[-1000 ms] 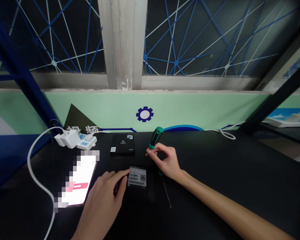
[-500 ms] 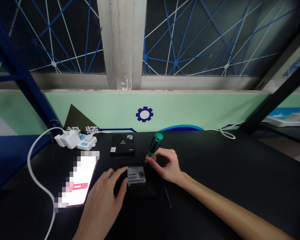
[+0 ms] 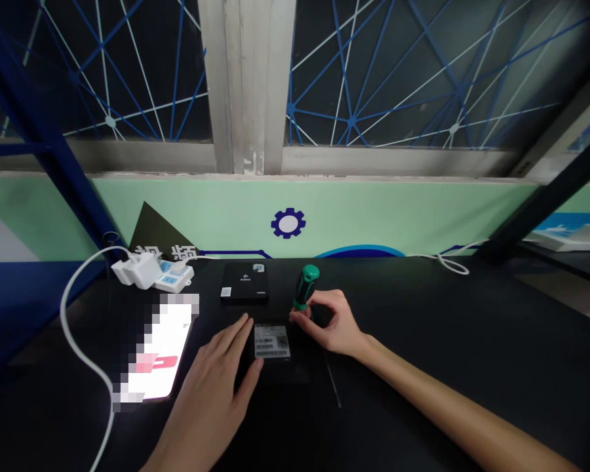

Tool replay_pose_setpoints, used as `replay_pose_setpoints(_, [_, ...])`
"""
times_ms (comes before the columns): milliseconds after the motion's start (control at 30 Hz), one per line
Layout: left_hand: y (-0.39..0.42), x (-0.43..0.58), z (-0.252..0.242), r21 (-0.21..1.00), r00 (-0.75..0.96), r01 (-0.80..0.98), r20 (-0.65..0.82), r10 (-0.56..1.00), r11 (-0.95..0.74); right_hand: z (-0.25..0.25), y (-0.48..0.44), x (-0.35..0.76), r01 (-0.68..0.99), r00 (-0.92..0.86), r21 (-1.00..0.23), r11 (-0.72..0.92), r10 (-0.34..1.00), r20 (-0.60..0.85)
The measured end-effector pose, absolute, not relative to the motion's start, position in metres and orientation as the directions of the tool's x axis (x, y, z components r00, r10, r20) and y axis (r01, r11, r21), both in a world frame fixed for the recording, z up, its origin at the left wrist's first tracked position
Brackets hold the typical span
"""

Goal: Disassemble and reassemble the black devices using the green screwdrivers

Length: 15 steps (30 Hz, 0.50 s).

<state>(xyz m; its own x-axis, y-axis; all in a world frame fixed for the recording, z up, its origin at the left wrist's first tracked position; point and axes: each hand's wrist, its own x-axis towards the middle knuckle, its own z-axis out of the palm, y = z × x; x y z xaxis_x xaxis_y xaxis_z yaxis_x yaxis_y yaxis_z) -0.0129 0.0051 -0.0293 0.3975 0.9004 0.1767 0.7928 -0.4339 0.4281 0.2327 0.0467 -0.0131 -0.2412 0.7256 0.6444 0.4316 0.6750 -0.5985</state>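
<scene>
Right hand (image 3: 335, 326): fingers closed in a pinch at the neck of a green-and-black screwdriver (image 3: 305, 287), shaft tilted toward the near side | left hand (image 3: 210, 383): open, fingertips and thumb on a black box (image 3: 282, 369), barcode label up, mid-bench | second black box (image 3: 244, 282) and power strip (image 3: 174, 276) at far edge of bench (image 3: 447, 341)

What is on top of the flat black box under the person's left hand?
A white label with a barcode and QR code lies on the flat black box. The left hand covers its left edge, so that part cannot be seen.
</scene>
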Motion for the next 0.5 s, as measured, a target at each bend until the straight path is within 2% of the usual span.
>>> replay_pose_setpoints(300, [0.0073,-0.0121,-0.031,0.434,0.389,0.808,0.116,0.914,-0.399,-0.0153,0.0479,0.2323,0.426,-0.212,-0.637,0.643,0.755,0.621])
replay_pose_setpoints(500, [0.0081,-0.011,-0.0323,0.435,0.377,0.8,0.174,0.91,-0.414,-0.0178,0.0479,0.2296,0.41,-0.209,-0.651,0.639,0.761,0.615])
